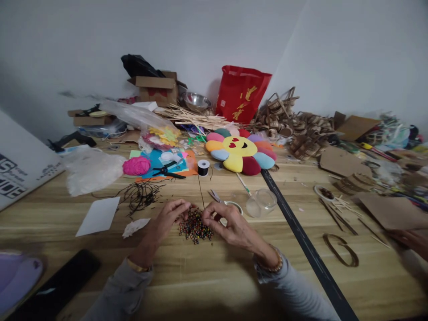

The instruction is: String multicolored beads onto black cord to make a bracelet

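A pile of small multicoloured beads lies on the wooden table between my two hands. My left hand is at the pile's left edge, its fingers bent and thumb close to the fingertips; whatever they pinch is too small to make out. On the other side, my right hand has thumb and forefinger pressed together over the beads. A thin black cord runs down from a spool to the fingertips of that hand. Partly behind the right hand are a small white-rimmed dish and scissors.
A clear jar stands right of my hands, near a black strip. Tangled black cord, pliers and pink yarn lie left. Behind sits a flower cushion. Another person's hand shows at far right.
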### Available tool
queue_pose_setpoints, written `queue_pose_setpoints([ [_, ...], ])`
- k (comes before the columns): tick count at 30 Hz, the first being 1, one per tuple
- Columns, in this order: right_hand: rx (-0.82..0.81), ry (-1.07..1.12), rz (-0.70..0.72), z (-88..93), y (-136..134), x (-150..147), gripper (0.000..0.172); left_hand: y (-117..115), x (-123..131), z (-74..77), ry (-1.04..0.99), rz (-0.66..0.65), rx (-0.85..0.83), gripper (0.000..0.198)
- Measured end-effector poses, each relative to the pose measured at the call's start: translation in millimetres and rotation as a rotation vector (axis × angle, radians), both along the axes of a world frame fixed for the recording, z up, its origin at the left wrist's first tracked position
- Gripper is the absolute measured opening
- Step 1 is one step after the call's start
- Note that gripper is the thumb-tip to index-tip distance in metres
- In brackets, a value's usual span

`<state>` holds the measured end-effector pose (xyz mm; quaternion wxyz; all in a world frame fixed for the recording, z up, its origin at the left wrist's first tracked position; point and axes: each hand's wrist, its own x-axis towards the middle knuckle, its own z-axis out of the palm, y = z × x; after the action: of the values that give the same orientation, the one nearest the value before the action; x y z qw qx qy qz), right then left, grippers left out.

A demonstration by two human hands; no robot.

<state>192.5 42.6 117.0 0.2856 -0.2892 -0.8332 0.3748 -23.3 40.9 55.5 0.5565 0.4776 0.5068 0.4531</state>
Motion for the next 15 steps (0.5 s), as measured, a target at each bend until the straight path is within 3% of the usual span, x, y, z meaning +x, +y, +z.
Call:
queue_pose_setpoints([
  [6, -0.039, 0.005, 0.002, -9.3, -3.0, 3.9, 0.008, -4.7, -2.1, 4.7, 0.26, 0.057, 0.185, 0.022],
  [15, -0.182, 0.141, -0.067, -25.4, 0.8, 14.1, 0.014, -12.4, -4.3, 1.1, 0.187, -0.049, 0.051, 0.026],
])
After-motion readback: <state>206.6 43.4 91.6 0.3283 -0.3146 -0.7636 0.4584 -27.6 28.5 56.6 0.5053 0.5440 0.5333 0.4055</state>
